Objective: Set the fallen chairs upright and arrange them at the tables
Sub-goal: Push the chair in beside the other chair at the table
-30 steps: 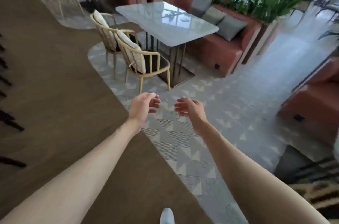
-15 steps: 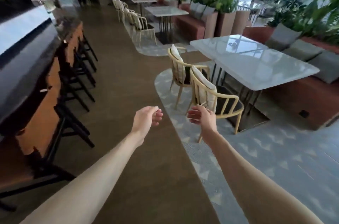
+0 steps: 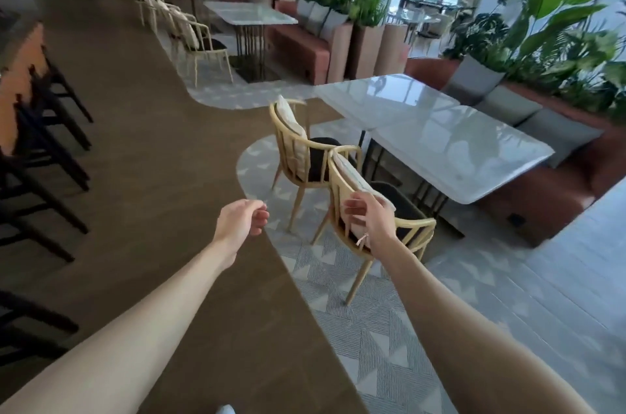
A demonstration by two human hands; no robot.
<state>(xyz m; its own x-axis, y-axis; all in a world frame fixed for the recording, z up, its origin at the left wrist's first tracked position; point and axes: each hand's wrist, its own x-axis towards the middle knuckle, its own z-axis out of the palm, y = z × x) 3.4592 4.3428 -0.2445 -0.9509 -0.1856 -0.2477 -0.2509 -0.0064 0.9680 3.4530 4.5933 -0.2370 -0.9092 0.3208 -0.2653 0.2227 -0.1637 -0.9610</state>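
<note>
Right hand [image 3: 369, 217] now nearer upright cane chair [image 3: 382, 210], cream back cushion

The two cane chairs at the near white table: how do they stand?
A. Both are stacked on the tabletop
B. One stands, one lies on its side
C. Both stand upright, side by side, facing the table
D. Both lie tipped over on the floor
C: the near chair and the far chair both stand on their legs on the patterned floor, seats toward the table.
</note>
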